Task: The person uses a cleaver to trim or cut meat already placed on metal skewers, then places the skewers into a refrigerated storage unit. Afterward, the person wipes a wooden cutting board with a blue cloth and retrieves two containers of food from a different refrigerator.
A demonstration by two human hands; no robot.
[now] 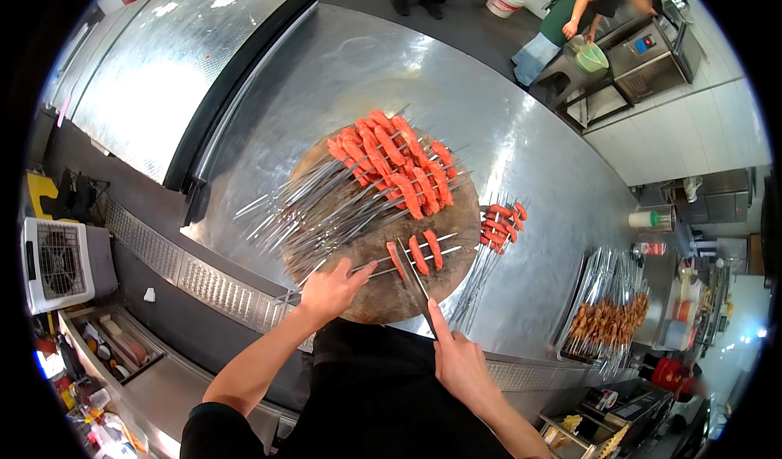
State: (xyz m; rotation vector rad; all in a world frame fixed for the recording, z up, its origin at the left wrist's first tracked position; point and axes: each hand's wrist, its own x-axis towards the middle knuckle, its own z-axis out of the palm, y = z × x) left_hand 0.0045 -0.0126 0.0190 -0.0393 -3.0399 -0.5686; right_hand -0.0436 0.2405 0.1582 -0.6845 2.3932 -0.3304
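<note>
On a round wooden chopping block (379, 306), my left hand (336, 288) grips the handle ends of a pair of metal skewers (382, 271). Several red sausage-shaped meat pieces (417, 255) are threaded across both skewers. My right hand (464, 361) holds a knife (417, 279) by its handle, index finger stretched along it. The blade lies against the leftmost piece on the pair and partly covers it. Farther back on the block, a pile of loaded skewers (385, 153) carries more red pieces, with bare metal ends fanned towards the left.
More loaded skewers (501, 227) lie on the steel table (550, 214), right of the block. A tray (571, 306) of browned meat skewers (605, 324) stands farther right. A raised steel lid (177, 62) borders the left. A person (556, 31) bends over a green bowl (591, 57) beyond the table.
</note>
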